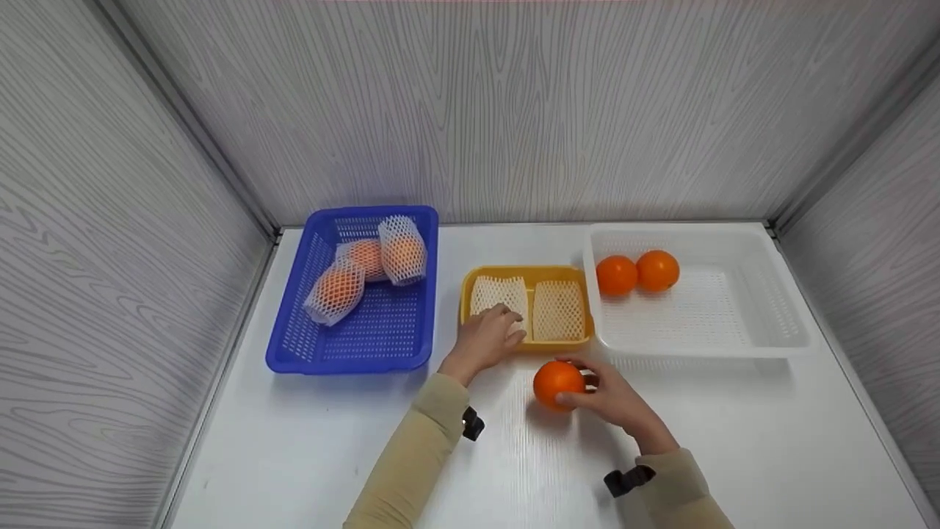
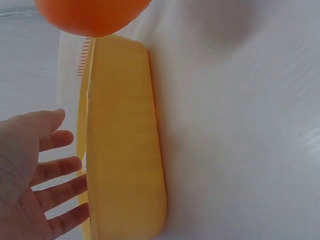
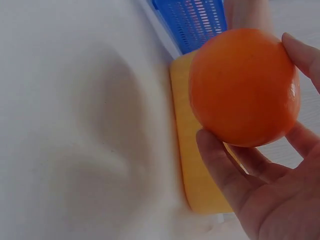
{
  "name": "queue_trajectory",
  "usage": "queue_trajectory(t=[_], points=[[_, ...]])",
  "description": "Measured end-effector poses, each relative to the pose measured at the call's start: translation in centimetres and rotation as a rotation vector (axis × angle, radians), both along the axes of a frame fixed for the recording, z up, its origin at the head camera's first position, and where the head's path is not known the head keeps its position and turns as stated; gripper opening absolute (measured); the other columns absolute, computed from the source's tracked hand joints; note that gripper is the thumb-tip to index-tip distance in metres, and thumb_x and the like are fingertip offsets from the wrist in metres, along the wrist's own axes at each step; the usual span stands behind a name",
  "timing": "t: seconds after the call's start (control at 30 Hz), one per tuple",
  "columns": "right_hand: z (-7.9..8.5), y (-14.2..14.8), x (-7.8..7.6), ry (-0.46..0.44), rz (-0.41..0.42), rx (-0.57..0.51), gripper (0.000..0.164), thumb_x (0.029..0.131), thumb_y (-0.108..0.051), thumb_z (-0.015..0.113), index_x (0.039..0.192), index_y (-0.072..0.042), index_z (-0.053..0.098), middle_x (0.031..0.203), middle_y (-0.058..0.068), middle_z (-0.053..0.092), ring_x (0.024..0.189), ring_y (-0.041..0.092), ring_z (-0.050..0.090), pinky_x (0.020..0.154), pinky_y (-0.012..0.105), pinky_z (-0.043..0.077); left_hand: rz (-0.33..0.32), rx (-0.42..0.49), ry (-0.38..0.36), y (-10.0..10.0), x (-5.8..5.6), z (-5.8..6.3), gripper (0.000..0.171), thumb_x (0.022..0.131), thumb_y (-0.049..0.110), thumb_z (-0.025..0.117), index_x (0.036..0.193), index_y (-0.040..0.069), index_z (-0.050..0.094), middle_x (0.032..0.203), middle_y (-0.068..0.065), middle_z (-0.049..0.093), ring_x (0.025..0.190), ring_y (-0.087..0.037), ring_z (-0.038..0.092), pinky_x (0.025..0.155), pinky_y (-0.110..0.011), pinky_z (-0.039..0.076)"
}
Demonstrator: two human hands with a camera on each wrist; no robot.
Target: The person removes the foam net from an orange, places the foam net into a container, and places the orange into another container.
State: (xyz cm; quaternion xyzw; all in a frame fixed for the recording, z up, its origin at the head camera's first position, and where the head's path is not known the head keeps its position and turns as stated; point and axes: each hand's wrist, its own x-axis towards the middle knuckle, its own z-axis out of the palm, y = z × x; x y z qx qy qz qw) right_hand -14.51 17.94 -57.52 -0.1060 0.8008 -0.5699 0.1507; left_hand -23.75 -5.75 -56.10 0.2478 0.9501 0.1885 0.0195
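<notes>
My right hand (image 1: pixel 613 393) holds an orange (image 1: pixel 559 386) between thumb and fingers, raised over the table in front of the yellow tray (image 1: pixel 529 345). In the right wrist view, the same orange (image 3: pixel 244 87) sits in the curled fingers. My left hand (image 1: pixel 488 338) hovers at the front left of the tray, its fingers spread and reaching in over the rim. White foam net sleeves (image 1: pixel 499 292) lie in the left compartment, partly hidden under that hand. More foam net sleeves (image 1: pixel 559 311) fill the right compartment.
On the left stands a blue basket (image 1: pixel 374 364) with three oranges in foam nets (image 1: pixel 403 251). A white basket (image 1: pixel 705 351) on the right, close against the tray, holds two bare oranges (image 1: pixel 658 270). Grey wood-grain panels (image 1: pixel 470 110) enclose the white table (image 1: pixel 294 455).
</notes>
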Motion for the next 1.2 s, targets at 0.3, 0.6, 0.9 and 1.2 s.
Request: queue_trajectory(t=[0.3,0.6,0.9,1.2], points=[[2.7,2.6,-0.2,-0.014,-0.060,-0.006,0.062,0.082,-0.027,0.081,0.137,-0.014,0.055,0.129,0.009,0.055,0.107,0.033,0.056,0.088,0.042,0.049,-0.007,0.039,0.052,0.7,1.3,0.8,0.034,0.096,0.033,0.063,0.122,0.013,0.068,0.115,-0.003,0.063,0.103,-0.021,0.061,0.090,-0.039,0.050],[4.9,4.9,-0.6,-0.015,-0.099,-0.054,0.062,0.085,-0.020,0.078,0.141,-0.012,0.051,0.135,0.014,0.050,0.109,0.035,0.055,0.087,0.040,0.051,-0.053,0.047,0.124,1.9,2.9,1.3,0.036,0.095,0.037,0.064,0.123,0.015,0.066,0.116,0.000,0.063,0.104,-0.017,0.061,0.087,-0.035,0.050],[6.5,7.3,-1.9,0.013,-0.156,-0.039,0.065,0.086,-0.023,0.077,0.143,-0.010,0.048,0.134,0.015,0.048,0.110,0.035,0.054,0.087,0.033,0.051,-0.109,0.030,0.175,4.4,4.2,1.6,0.037,0.094,0.039,0.065,0.123,0.016,0.067,0.116,-0.001,0.063,0.103,-0.017,0.061,0.086,-0.035,0.051],[6.9,10.2,-3.7,0.050,-0.254,-0.009,0.065,0.090,-0.033,0.073,0.145,-0.013,0.045,0.133,0.012,0.046,0.110,0.026,0.057,0.088,0.025,0.050,-0.158,0.023,0.197,6.9,4.8,0.9,0.037,0.096,0.040,0.061,0.125,0.017,0.065,0.119,0.002,0.061,0.106,-0.013,0.059,0.090,-0.030,0.049]])
